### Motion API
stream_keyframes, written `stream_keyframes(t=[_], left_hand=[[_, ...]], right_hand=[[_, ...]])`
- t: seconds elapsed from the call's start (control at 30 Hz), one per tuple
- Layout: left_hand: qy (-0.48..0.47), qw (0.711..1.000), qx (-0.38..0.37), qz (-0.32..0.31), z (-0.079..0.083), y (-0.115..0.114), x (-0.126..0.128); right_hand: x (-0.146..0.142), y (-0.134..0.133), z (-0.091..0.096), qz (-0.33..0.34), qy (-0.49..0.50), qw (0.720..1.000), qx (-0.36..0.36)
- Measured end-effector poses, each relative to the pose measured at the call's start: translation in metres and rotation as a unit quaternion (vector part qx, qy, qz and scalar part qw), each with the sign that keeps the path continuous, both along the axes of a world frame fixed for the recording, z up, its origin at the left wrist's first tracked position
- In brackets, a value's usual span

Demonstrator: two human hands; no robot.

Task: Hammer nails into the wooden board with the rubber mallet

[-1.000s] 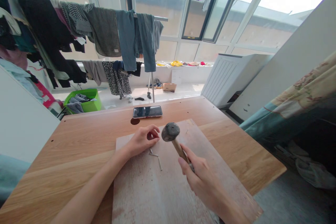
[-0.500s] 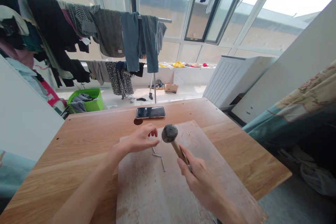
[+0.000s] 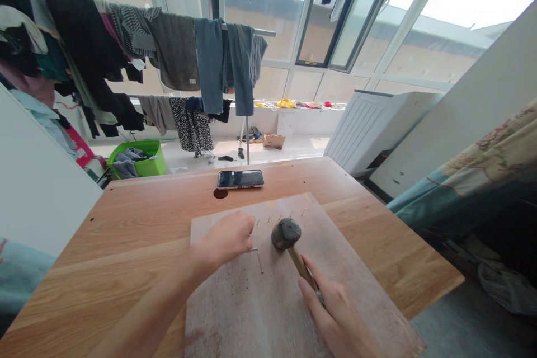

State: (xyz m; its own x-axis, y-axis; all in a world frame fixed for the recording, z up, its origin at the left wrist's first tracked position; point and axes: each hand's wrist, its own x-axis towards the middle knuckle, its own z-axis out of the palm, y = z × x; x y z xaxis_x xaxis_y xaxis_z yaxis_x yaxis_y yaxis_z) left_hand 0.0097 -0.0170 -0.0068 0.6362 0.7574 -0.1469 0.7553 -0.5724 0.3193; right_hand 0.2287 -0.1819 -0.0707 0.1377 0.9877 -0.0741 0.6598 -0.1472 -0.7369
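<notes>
My right hand [image 3: 335, 305] is wrapped round the wooden handle of a hammer [image 3: 286, 234], its dark, rounded head low over a worn wooden board [image 3: 235, 319]. My left hand [image 3: 232, 235] rests at the board's left side with its fingers curled down. The fingertips are hidden, so what they hold cannot be made out. Just right of that hand lie loose nails [image 3: 260, 262]. Several thin nails [image 3: 269, 220] stand upright in a row across the far part of the board, behind the hammer head.
The board lies on a wooden table [image 3: 126, 235]. Towards the table's far edge are a phone [image 3: 240, 179] and a dark round hole [image 3: 220, 193]. Beyond are a green tub [image 3: 151, 165] with clothes, hanging laundry [image 3: 174, 53] and a white ribbed appliance [image 3: 356, 128]. A curtain [image 3: 461, 179] hangs at right.
My left hand has come down onto the loose nails and its fingers have closed. The hammer has moved right and nearer to me, uncovering the row of upright nails.
</notes>
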Motion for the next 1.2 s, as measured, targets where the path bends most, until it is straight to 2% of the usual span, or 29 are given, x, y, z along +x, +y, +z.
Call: stream_keyframes(t=[0.2,0.3,0.4,0.47,0.6,0.93,1.07,1.2], left_hand=[[0.036,0.998,0.040,-0.044,0.005,-0.004,0.001],[-0.094,0.995,0.012,-0.045,-0.003,0.011,-0.006],[-0.281,0.957,-0.061,-0.036,-0.018,0.031,-0.014],[-0.344,0.933,-0.101,-0.021,-0.028,0.040,-0.019],[-0.365,0.921,-0.139,-0.010,-0.036,0.043,-0.021],[-0.364,0.909,-0.203,-0.009,-0.032,0.043,-0.025],[-0.379,0.892,-0.245,0.007,-0.038,0.040,-0.025],[-0.422,0.873,-0.240,0.033,-0.044,0.034,-0.025]], right_hand=[[0.001,-0.001,-0.001,-0.010,-0.006,1.000,0.020],[-0.002,-0.002,0.000,-0.035,0.006,0.999,0.037],[-0.007,-0.003,0.000,-0.064,0.018,0.997,0.043],[-0.010,-0.003,0.000,-0.074,0.025,0.996,0.040],[-0.012,-0.004,0.001,-0.070,0.030,0.997,0.027],[-0.011,-0.004,0.005,-0.051,0.028,0.998,0.002],[-0.012,-0.003,0.008,-0.057,0.040,0.998,0.003],[-0.012,-0.003,0.008,-0.066,0.041,0.997,0.002]])
